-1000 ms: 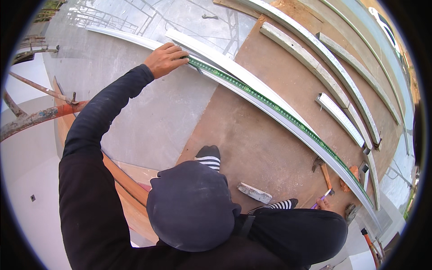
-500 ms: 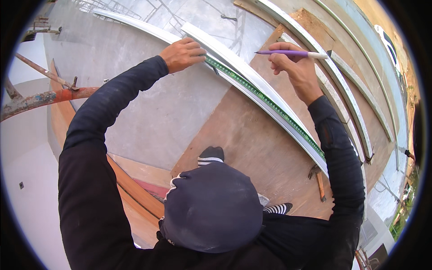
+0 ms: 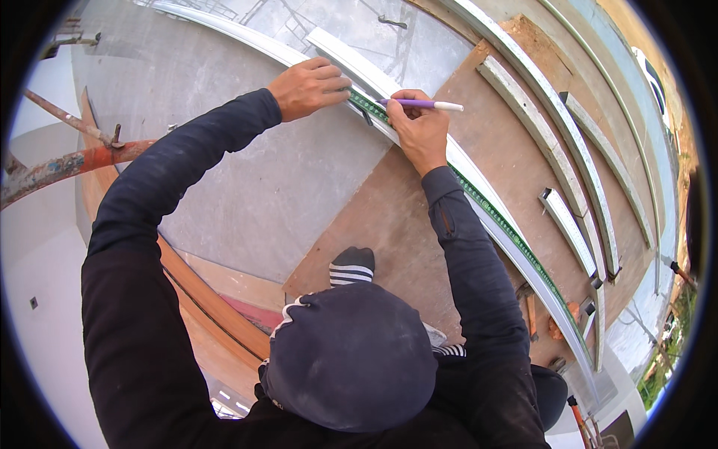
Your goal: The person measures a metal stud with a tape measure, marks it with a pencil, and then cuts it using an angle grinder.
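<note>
My left hand (image 3: 310, 88) is closed over the end of a green measuring tape (image 3: 490, 208), pressing it against a long white metal strip (image 3: 247, 39). The tape stretches along the strip toward the lower right. Between the fingers of my right hand (image 3: 420, 131) is a purple pen (image 3: 419, 104) with a white end. Its tip points left, close to the tape, a short way right of my left hand. A second white strip (image 3: 348, 61) lies alongside the first; my right hand covers part of both strips and the tape.
Several long grey bars (image 3: 535, 131) lie on the floor at right, beside a short white channel piece (image 3: 567, 224). A hammer (image 3: 532, 318) sits right of my arm. Rusty scaffold pipes (image 3: 82, 166) and brown planks (image 3: 213, 299) are at left. A dark metal piece (image 3: 393, 22) lies far off.
My right hand has moved left and down with the pen, from above the bars to the tape. My left hand stays at the tape's end, shifted only slightly.
</note>
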`<state>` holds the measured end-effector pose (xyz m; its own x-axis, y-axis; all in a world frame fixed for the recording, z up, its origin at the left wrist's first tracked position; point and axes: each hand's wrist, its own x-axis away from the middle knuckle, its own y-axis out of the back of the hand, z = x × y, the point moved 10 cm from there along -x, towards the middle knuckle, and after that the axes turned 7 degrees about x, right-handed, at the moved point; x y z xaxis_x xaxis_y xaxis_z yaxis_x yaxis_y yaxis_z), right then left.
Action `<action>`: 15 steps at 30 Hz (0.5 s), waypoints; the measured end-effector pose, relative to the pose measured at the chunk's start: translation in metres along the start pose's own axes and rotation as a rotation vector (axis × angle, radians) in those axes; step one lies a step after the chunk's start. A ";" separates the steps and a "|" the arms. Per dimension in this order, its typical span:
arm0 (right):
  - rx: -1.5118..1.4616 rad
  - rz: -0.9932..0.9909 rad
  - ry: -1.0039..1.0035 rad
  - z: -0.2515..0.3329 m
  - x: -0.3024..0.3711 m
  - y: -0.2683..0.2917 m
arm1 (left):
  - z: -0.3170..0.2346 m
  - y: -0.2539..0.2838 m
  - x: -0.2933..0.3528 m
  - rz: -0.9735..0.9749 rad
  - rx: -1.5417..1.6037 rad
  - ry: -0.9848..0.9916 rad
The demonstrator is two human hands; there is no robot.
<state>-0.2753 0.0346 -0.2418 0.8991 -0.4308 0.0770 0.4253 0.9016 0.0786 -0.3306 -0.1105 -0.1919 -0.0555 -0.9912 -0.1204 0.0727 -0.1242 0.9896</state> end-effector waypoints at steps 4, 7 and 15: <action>0.025 -0.001 0.022 0.000 -0.001 0.000 | 0.000 -0.002 0.000 0.002 -0.010 0.005; 0.032 0.012 0.016 -0.001 -0.002 0.000 | 0.001 -0.001 -0.001 0.003 -0.002 0.009; 0.031 -0.018 0.014 -0.005 -0.001 0.003 | 0.000 0.000 -0.002 -0.001 -0.002 0.009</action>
<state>-0.2741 0.0381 -0.2466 0.8929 -0.4460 0.0616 0.4380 0.8922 0.1104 -0.3304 -0.1090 -0.1913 -0.0470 -0.9914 -0.1224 0.0748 -0.1257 0.9892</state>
